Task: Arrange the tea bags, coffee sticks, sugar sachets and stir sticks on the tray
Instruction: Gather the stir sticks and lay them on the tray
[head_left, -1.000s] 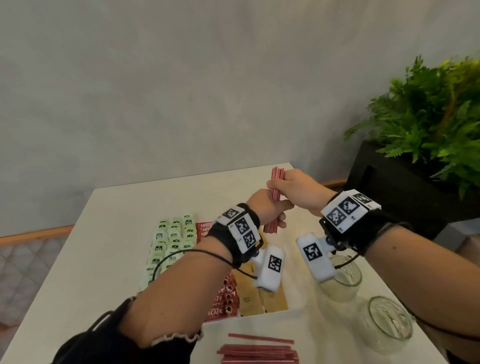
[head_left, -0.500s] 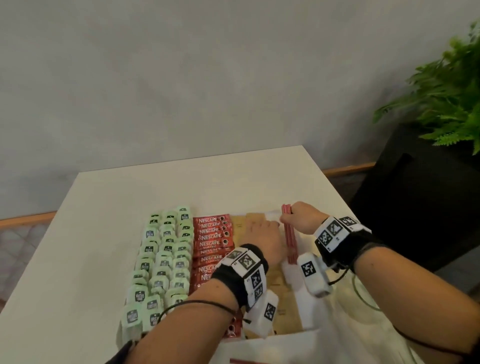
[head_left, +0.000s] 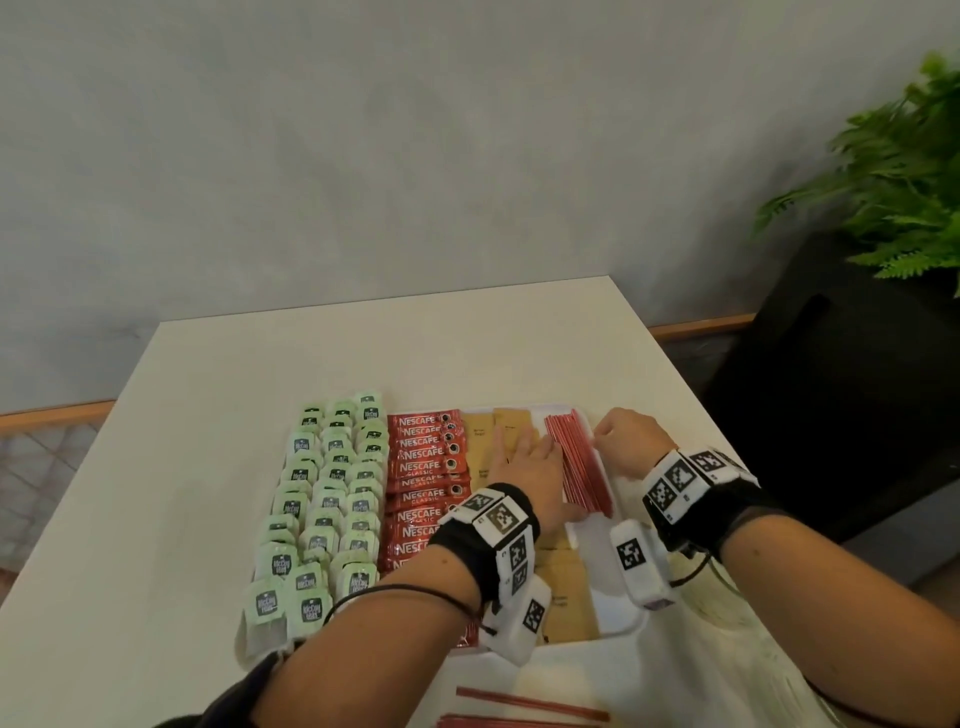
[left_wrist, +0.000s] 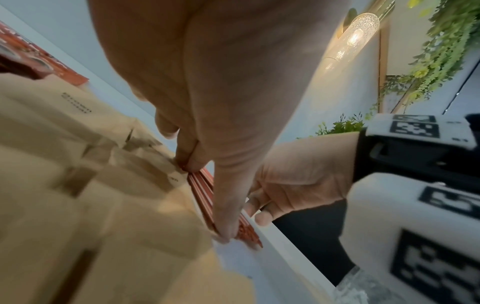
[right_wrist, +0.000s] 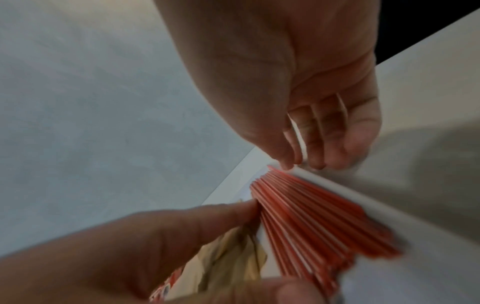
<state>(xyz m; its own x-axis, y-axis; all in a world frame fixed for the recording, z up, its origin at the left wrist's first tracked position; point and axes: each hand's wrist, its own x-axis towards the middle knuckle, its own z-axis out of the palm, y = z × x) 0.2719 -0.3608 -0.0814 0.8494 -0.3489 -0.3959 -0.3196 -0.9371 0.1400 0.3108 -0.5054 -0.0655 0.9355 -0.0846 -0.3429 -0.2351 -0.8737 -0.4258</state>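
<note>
Between both hands (head_left: 535, 462), red stir sticks (head_left: 579, 462).

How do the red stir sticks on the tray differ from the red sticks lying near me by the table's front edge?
The stir sticks on the tray lie packed in a row running away from the person, with the left hand and right hand at either side. The loose sticks lie crosswise off the tray, untouched, one stray apart from the pile. Both groups are thin and red.
</note>
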